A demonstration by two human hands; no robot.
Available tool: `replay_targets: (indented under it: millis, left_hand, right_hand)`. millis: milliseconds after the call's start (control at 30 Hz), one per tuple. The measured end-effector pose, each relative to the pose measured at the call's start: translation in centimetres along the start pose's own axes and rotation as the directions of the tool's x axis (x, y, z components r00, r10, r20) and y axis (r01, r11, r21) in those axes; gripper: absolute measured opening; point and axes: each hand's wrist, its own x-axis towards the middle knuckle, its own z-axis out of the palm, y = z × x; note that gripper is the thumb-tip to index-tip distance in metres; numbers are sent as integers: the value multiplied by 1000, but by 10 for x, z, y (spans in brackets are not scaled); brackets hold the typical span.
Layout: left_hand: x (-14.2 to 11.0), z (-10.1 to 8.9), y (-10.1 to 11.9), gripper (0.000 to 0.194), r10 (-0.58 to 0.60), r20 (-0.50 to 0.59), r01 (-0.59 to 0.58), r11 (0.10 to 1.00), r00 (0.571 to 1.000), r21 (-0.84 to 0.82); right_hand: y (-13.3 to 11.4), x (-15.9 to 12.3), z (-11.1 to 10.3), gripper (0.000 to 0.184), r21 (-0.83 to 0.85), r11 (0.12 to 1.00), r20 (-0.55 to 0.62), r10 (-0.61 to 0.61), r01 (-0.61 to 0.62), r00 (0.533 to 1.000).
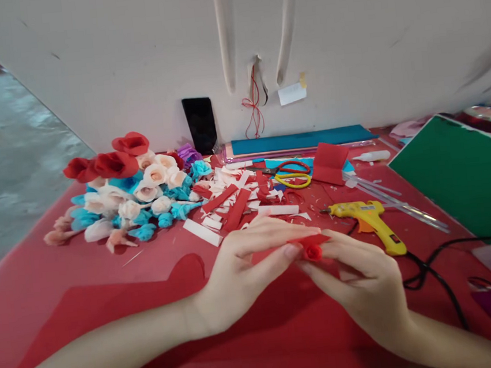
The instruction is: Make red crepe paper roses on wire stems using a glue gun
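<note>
Between my two hands is a small red paper flower (pixel 313 252), its centre rolled into a tight spiral with a flat flap along the top. My left hand (pixel 254 270) pinches it from the left with thumb and forefinger. From the right, the fingers of my right hand (pixel 361 277) close on the same roll. Below my hands lies a large red paper sheet (pixel 136 310), with a rounded red petal piece (pixel 188 270) near its upper edge. Just beyond my right hand, a yellow glue gun (pixel 368 218) rests on its side.
Finished paper flowers (pixel 150 187) are heaped at the left. Paper scraps (pixel 234 199), scissors (pixel 290 174), clear glue sticks (pixel 399 201) and a folded red paper (pixel 329 163) lie behind. A phone (pixel 200 124) leans on the wall. A black cable (pixel 431 270) and green board (pixel 466 180) occupy the right.
</note>
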Motion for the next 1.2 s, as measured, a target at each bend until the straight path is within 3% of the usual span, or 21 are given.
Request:
replay_targets:
  millis: [133, 300, 433, 1200]
  left_hand:
    - [-1, 3, 0, 20, -7, 8, 7, 1000, 1000, -24]
    - [5, -2, 4, 15, 81, -10, -79, 992, 997, 100]
    - [9, -10, 8, 14, 116, 46, -122, 978, 992, 168]
    - [10, -19, 16, 12, 8, 113, -40, 958, 994, 284]
  right_hand:
    - [-1, -1, 1, 20, 0, 1000, 1, 17, -17, 1000]
    - [0, -2, 0, 19, -1, 999, 11, 36, -36, 999]
    - [1, -1, -1, 18, 8, 999, 48, 39, -39, 998]
    - [-1, 0, -5, 14, 37, 989, 110, 140, -144, 984]
